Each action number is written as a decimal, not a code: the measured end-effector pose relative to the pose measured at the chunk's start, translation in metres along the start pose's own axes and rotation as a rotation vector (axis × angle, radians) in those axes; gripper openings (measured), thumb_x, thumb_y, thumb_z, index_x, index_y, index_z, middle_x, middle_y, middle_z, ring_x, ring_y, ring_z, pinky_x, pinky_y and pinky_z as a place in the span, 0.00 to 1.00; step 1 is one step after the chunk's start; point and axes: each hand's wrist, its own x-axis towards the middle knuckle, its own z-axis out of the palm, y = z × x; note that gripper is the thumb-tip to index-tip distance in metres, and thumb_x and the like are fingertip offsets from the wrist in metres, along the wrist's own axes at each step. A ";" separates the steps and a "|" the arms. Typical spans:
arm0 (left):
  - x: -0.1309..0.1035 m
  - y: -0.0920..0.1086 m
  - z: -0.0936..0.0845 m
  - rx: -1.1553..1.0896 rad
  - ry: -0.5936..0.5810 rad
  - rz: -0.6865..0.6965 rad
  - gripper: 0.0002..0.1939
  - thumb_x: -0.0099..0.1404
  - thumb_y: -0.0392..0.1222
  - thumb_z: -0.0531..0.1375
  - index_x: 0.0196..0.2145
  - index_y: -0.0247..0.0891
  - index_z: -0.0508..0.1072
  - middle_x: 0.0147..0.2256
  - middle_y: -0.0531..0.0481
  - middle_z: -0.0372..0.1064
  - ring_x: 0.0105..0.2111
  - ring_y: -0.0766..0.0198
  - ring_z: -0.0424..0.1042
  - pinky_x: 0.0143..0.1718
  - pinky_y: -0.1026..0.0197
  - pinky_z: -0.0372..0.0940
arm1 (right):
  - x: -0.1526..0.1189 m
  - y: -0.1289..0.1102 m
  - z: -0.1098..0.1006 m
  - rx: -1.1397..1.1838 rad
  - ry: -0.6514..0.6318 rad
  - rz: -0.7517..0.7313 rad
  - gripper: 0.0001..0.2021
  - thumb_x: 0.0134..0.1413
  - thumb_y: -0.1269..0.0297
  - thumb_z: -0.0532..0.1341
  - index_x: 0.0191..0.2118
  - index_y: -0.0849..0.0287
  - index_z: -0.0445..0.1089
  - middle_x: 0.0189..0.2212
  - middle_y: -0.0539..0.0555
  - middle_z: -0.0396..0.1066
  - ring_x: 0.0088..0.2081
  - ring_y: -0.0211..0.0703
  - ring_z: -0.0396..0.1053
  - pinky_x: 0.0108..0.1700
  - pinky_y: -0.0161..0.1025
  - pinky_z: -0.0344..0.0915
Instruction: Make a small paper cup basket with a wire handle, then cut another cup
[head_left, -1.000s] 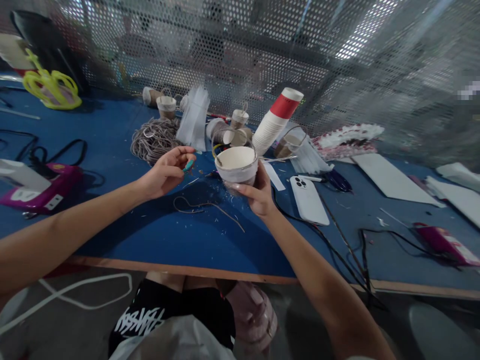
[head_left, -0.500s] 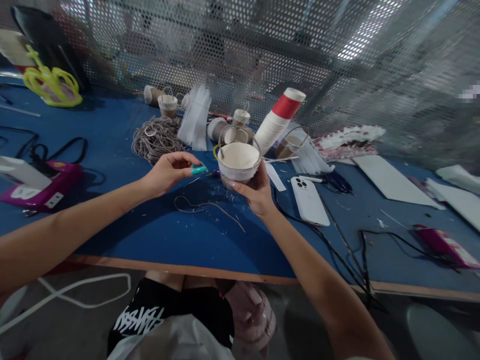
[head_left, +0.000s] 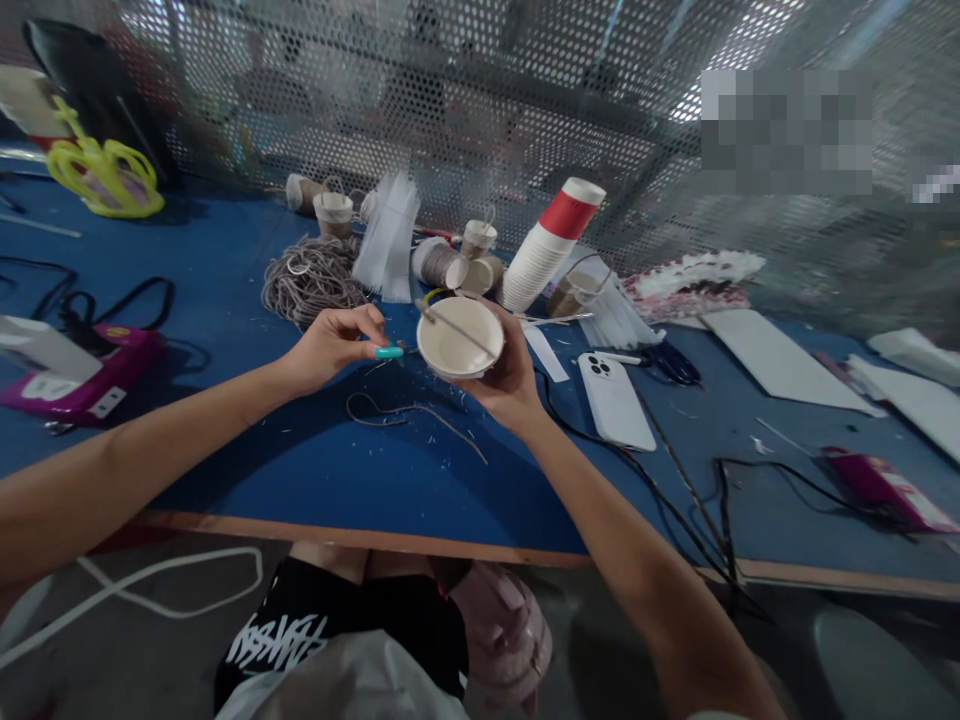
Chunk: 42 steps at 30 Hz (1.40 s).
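My right hand (head_left: 510, 375) is wrapped around a paper cup (head_left: 454, 345), its open mouth tipped towards me. A thin brown cord handle (head_left: 469, 330) crosses over the cup's mouth. Just left of the cup, my left hand (head_left: 337, 348) has thumb and fingertips pinched together, with a teal fingernail showing. Whatever lies in that pinch is too small to make out. A loose piece of cord (head_left: 416, 408) rests on the blue table (head_left: 360, 475) below both hands. Behind the left hand is a heap of grey-brown cord (head_left: 311, 282).
A leaning stack of paper cups (head_left: 551, 245), small cord-handled cups (head_left: 334, 215) and white strips (head_left: 388, 240) stand along the perforated metal screen (head_left: 480, 100). At right lie a white phone (head_left: 615, 400) and black cables. A purple power strip (head_left: 97, 375) sits at left.
My right hand has tilted the cup towards me and shifted it slightly left, so its inside faces me and the cord handle lies across the mouth. My left hand's pinch has dropped slightly.
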 end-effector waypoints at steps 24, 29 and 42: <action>0.000 0.003 0.000 0.061 0.134 -0.181 0.15 0.58 0.51 0.66 0.29 0.34 0.78 0.25 0.47 0.75 0.26 0.63 0.76 0.34 0.58 0.74 | -0.005 0.000 0.004 0.114 0.065 0.180 0.39 0.36 0.45 0.71 0.55 0.50 0.60 0.56 0.57 0.66 0.58 0.52 0.64 0.59 0.53 0.65; 0.000 0.005 0.003 0.030 0.149 -0.207 0.15 0.55 0.50 0.68 0.30 0.34 0.79 0.28 0.45 0.77 0.30 0.60 0.79 0.36 0.55 0.75 | -0.003 0.001 0.004 0.170 0.117 0.214 0.39 0.33 0.45 0.73 0.54 0.47 0.62 0.54 0.55 0.68 0.55 0.51 0.67 0.58 0.53 0.66; 0.002 0.003 -0.007 0.415 -0.042 0.070 0.14 0.52 0.52 0.70 0.32 0.41 0.82 0.24 0.51 0.65 0.27 0.67 0.64 0.30 0.62 0.63 | 0.001 0.007 0.001 0.142 0.161 0.173 0.43 0.36 0.43 0.70 0.60 0.45 0.58 0.53 0.55 0.70 0.55 0.51 0.68 0.59 0.54 0.65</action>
